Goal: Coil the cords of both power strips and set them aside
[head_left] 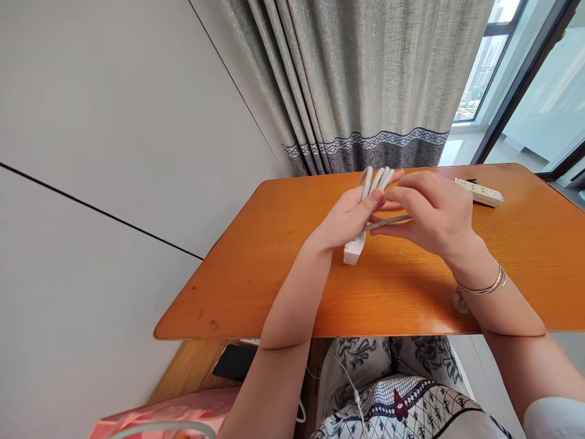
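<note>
Over the middle of the table, my left hand (350,214) is closed around a white cable (379,178) folded into several loops, which stick up past the thumb. A white box-shaped piece (354,249), like the end of a power strip, shows below the same hand; most of it is hidden by the palm. Close on the right, my right hand (434,210) has its fingers bent around the cable, and a grey-white length runs between the two hands. Its fingertips partly hide behind the loops. A thin bangle circles the right wrist.
The orange wooden table (256,268) has rounded corners. On its far right lies a cream power strip (482,193) with a small dark item behind it. A curtain (365,79) hangs beyond. Below the front edge are a dark phone-like slab (234,362) and a pink bag (183,408).
</note>
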Demonstrator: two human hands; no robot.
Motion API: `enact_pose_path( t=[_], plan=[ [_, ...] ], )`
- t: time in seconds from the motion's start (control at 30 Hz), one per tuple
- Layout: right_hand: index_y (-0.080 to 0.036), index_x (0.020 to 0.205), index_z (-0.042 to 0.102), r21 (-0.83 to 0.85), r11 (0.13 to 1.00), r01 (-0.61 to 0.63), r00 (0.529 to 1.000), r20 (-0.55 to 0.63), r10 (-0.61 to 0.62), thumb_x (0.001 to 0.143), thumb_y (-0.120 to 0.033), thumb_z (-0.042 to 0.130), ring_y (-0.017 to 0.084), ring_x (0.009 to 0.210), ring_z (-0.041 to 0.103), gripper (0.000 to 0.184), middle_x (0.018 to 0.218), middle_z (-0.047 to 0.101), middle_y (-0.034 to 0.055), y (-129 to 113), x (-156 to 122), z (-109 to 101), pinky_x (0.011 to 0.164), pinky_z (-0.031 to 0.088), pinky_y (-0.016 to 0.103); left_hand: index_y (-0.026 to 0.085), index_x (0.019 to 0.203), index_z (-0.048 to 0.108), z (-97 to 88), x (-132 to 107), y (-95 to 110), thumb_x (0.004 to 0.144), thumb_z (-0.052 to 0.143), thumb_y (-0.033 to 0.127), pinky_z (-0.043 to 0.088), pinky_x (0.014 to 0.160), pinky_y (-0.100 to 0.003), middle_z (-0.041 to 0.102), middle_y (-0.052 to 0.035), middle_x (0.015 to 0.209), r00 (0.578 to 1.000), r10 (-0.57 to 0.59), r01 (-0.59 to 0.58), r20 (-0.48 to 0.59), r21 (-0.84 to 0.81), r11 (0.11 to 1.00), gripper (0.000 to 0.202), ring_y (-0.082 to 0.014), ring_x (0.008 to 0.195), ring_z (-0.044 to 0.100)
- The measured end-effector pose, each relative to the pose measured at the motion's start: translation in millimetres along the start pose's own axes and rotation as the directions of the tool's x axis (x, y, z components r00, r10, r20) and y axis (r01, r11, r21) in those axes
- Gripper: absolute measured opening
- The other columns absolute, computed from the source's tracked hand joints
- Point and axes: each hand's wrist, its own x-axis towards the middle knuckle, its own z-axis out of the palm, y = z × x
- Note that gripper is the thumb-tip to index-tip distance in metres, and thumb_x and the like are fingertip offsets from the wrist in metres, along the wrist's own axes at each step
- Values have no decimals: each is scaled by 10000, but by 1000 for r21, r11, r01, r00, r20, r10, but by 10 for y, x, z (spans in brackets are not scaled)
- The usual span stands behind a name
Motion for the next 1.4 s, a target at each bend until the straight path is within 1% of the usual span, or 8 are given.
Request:
enact_pose_path(
  t=[0.1,0.2,0.47,0.6,0.8,1.07,1.27,1.4],
  plan=[
    [-277,1017,716,0,1000,-2,1000,-29,2,905,-679,585,277,1012,570,437,1017,668,89,66,34,-21,771,417,395,163,841,659,35,-18,-20,857,563,753,467,463,-212,616,-10,587,988,-123,122,96,21,992,598,-123,506,601],
    [-288,1029,711,11,1000,-2,1000,18,1,934,-661,553,297,1095,562,415,1025,664,84,125,57,-24,823,420,427,180,686,557,59,-34,8,869,533,758,370,381,-198,503,24,473,953,-223,213,205,70,974,607,-82,387,458],
    [-286,874,716,-93,947,306,942,176,-287,900,-693,585,179,712,528,428,790,673,29,312,44,85,735,397,382,159,721,617,4,30,51,835,582,765,232,346,-216,544,-2,530,860,-307,283,408,119,952,617,-52,376,322],
    [-267,894,719,-196,902,386,920,157,-359,961,-620,549,151,664,527,397,770,680,15,431,30,106,656,363,337,148,720,592,-131,65,46,776,714,684,228,374,-208,576,0,596,824,-367,328,433,164,930,552,-36,415,324],
    [-237,900,714,-303,833,463,885,111,-452,1001,-542,538,135,684,572,366,812,708,12,551,13,76,657,382,307,168,764,551,-175,70,51,691,800,294,334,469,-190,570,39,629,851,-367,332,376,156,930,289,-59,521,455],
    [-224,977,735,-270,870,413,911,133,-391,1009,-578,487,140,748,664,434,906,771,33,471,0,21,636,412,282,184,790,520,-168,22,64,746,741,278,148,348,-176,528,52,531,795,-372,446,479,-47,894,244,-17,356,272],
    [-238,1041,758,-270,859,436,896,223,-385,1024,-501,512,159,748,686,361,922,803,34,449,5,-43,648,462,304,180,840,545,-156,18,85,754,681,212,170,356,-166,495,62,536,814,-383,444,437,-41,895,164,-28,381,285],
    [-238,1069,771,-167,928,333,934,190,-301,1023,-527,490,179,818,718,406,963,803,60,435,-4,-20,674,504,300,172,837,545,-171,12,75,724,690,204,170,351,-163,468,66,570,826,-372,439,423,-70,896,186,-29,396,310]
  ],
)
